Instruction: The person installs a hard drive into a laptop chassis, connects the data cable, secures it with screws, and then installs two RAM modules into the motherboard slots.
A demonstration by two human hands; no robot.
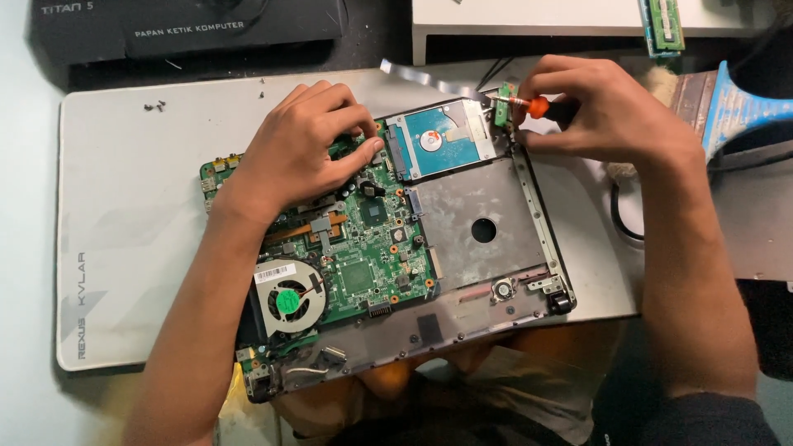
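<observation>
Laptop chassis (496, 239) at counter's near edge, we judge fragile; left hand (301, 153) spread flat on motherboard (363, 248); right hand (603, 111) pinching screwdriver (529, 105).

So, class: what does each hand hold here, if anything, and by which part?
The right hand holds a screwdriver by its orange-and-black handle, tip at the small green board. The left hand holds nothing; it rests flat on the motherboard.

The head camera looks steeply down, close over the opened laptop (388, 248) (the only view).
</observation>
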